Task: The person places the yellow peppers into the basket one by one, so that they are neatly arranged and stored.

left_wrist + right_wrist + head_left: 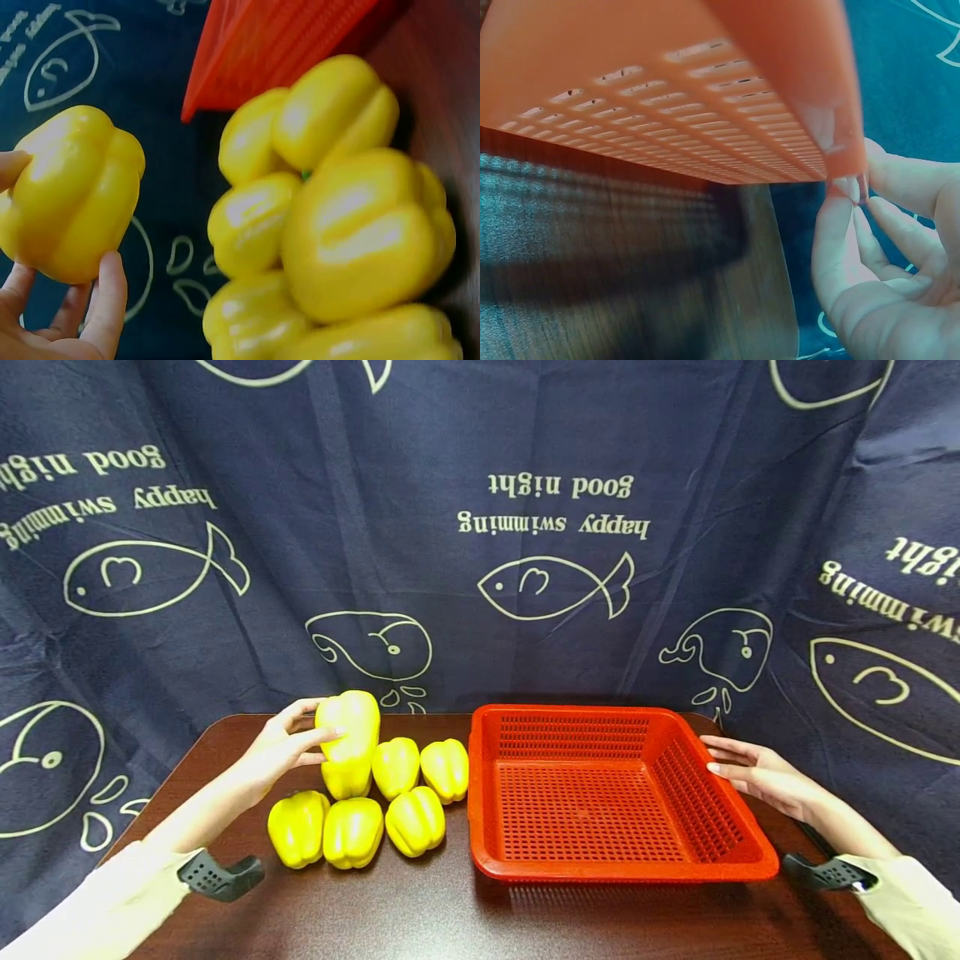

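A glossy yellow bell pepper (pixel 356 718), blocky and plastic-looking, is up off the dark brown wood-grain table (pixel 337 910), toward its far left, gripped by the left hand (pixel 288 743) with thumb and fingers spread part-way round its sides; such smooth skin probably wants even pressure and enough height to clear its neighbours. The right hand (pixel 765 777), thumb and fingertips nearly together, pinches the rim of the red perforated plastic basket (pixel 637 870), where a light, steady hold should do. Counted: seven peppers, one held and six tabled; one basket.
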### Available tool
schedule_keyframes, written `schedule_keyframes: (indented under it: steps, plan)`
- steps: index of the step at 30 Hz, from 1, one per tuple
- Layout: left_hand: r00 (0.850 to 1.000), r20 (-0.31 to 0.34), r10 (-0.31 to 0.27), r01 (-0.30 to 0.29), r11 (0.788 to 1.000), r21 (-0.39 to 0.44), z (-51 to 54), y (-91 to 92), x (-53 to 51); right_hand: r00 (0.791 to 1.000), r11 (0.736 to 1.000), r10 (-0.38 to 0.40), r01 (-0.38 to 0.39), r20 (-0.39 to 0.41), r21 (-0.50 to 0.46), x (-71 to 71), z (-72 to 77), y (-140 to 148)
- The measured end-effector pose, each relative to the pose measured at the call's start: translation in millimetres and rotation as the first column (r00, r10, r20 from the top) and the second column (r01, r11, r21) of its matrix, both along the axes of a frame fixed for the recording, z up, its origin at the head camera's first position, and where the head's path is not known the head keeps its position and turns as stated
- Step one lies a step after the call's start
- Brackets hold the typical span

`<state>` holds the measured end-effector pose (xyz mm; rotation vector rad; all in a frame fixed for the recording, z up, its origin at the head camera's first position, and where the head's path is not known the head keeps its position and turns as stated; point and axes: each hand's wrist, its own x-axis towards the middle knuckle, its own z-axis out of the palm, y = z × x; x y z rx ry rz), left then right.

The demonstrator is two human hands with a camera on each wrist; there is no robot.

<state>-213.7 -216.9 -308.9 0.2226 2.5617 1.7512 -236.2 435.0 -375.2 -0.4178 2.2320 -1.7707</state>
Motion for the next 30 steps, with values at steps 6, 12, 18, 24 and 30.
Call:
schedule_keyframes:
  steps: [6, 12, 18, 24, 30]
  plan:
    - [0.998, 0.047, -0.028, 0.028, 1.000, 0.001, 4.8, 23.9, 3.6, 1.000, 1.000, -0.022, 0.022, 0.012, 0.023, 0.1, 0.3, -0.1]
    - [0.995, 0.074, -0.060, 0.059, 0.998, 0.028, 8.9, 46.3, 5.0, 1.000, 1.000, -0.017, 0.017, 0.004, 0.004, -0.3, -1.3, 0.4]
    - [0.992, 0.098, -0.081, 0.074, 0.994, 0.075, 12.3, 69.0, 3.1, 1.000, 0.999, -0.002, 0.002, 0.005, -0.037, -1.1, -2.4, 0.9]
    - [0.989, 0.116, -0.094, 0.082, 0.991, 0.107, 14.6, 92.1, -2.1, 1.000, 0.999, 0.003, -0.002, 0.007, -0.052, -0.5, -2.7, 0.8]
    - [0.988, 0.125, -0.088, 0.073, 0.990, 0.120, 15.1, 113.2, -7.3, 1.000, 0.998, -0.001, 0.003, 0.019, -0.057, 0.0, -2.0, 0.1]
